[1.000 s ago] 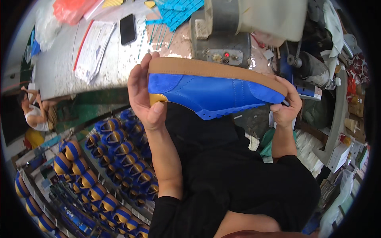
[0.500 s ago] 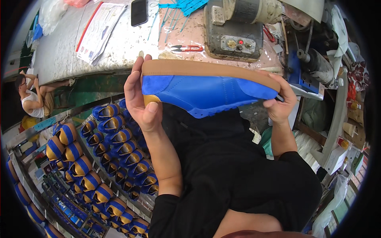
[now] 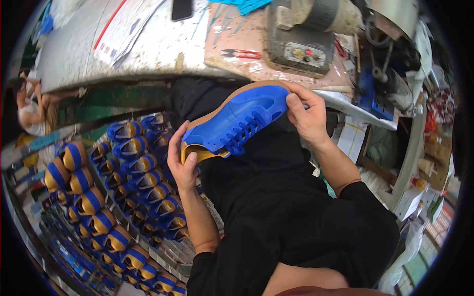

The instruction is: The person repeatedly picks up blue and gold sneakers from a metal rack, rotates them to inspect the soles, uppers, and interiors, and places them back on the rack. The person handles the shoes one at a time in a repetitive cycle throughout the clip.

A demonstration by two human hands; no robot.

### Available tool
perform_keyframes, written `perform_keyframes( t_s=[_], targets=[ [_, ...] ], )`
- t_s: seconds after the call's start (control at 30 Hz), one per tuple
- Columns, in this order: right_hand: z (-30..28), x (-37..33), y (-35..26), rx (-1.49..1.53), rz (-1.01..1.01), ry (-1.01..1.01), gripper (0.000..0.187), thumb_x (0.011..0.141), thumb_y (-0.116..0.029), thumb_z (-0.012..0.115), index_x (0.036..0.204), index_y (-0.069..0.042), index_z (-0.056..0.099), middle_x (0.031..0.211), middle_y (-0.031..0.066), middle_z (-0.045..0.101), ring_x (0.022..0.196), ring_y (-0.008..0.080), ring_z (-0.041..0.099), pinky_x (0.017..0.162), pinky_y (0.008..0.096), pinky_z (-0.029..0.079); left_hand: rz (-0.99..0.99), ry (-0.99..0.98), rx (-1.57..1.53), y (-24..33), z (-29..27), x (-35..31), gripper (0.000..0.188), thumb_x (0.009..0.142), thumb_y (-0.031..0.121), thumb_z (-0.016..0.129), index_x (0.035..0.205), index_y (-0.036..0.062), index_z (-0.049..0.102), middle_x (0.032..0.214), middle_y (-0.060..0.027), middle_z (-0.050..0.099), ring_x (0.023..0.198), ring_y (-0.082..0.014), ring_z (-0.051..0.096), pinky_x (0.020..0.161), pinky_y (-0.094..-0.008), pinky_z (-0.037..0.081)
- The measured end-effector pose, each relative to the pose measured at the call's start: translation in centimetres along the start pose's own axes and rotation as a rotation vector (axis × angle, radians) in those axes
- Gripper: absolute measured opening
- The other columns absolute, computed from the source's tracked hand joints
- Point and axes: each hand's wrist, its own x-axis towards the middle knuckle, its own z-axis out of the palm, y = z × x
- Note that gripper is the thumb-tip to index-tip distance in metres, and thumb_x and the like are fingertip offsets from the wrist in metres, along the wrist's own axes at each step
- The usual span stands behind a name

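Observation:
Between my two hands I hold a blue sneaker point(image 3: 237, 118) with blue laces, a tan sole and a yellow lining. My left hand point(image 3: 180, 157) grips the heel, thumb on the collar opening and fingers behind it. At the toe, my right hand point(image 3: 307, 112) pinches the front end, its thumb on the upper; something small and dark shows by its fingers, too little to name. The shoe is tilted with its laced side toward me, toe up to the right. Most of the sole is hidden.
Several similar blue and tan shoes point(image 3: 102, 222) hang on racks at the left. On the table lie red-handled thread snips point(image 3: 241, 54), a phone point(image 3: 182, 10) and papers point(image 3: 126, 32). A machine point(image 3: 301, 49) with a red light stands behind. A person point(image 3: 33, 108) sits far left.
The sneaker has rolled from its side view, sole up, so its laces and opening now show. Its heel has dropped, and both hands have shifted lower and closer to my body.

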Motion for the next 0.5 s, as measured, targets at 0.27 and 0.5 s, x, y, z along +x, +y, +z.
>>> perform_keyframes(
  t_s=[0.27, 0.5],
  targets=[
    [10.6, 4.8, 5.4, -0.093, 0.101, -0.207, 0.034, 0.097, -0.017, 0.059, 0.127, -0.001, 0.058, 0.089, 0.0064, 0.07, 0.048, -0.0018, 0.032, 0.043, 0.0163, 0.025, -0.425, 0.457, -0.613, -6.4, -7.8, -8.3, 0.054, 0.085, 0.018, 0.055, 0.136, 0.002, 0.045, 0.132, -0.0166, 0.053, 0.119, -0.0315, 0.055, 0.099, -0.0496, 0.048],
    [11.0, 3.8, 12.2, -0.26, 0.121, -0.362, 0.031, 0.097, -0.014, 0.058, 0.124, 0.0, 0.057, 0.094, 0.0094, 0.072, 0.047, -0.0022, 0.034, 0.041, 0.0153, 0.025, -0.633, 0.93, -0.916, -22.8, -13.1, -19.7, 0.051, 0.086, 0.025, 0.057, 0.128, -0.0015, 0.045, 0.122, -0.0198, 0.054, 0.116, -0.0327, 0.055, 0.095, -0.0474, 0.053]
  ],
)
